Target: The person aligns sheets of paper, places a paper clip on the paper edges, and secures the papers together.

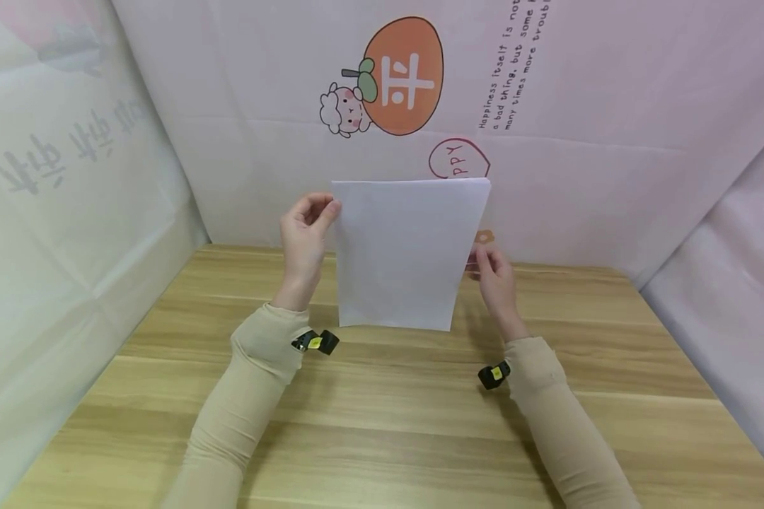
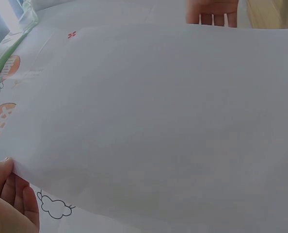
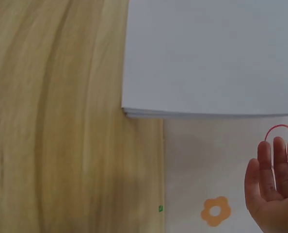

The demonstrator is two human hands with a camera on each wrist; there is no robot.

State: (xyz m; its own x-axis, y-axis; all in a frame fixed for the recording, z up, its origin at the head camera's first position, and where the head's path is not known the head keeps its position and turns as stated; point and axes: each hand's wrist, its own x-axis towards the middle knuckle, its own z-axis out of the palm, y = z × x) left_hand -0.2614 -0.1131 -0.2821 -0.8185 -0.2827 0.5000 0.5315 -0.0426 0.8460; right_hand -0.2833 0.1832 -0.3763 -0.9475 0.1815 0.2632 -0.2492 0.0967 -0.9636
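A thin stack of white paper (image 1: 407, 254) hangs upright above the table. At its upper left corner my left hand (image 1: 305, 237) pinches it between thumb and fingers; the thumb lies on the near face in the left wrist view, where the paper (image 2: 158, 126) fills most of the picture. Several layered sheets show along the edge of the stack (image 3: 207, 68) in the right wrist view. My right hand (image 1: 495, 283) is beside the lower right edge, partly behind the paper. Its fingers (image 3: 282, 170) are extended and apart from the sheets, holding nothing.
Beneath the hands lies a wood-grain table (image 1: 382, 424). A white printed cloth (image 1: 280, 92) with an orange fruit drawing stands behind it, and more white cloth (image 1: 70, 233) hangs at the left. Each wrist carries a small black camera (image 1: 318, 342).
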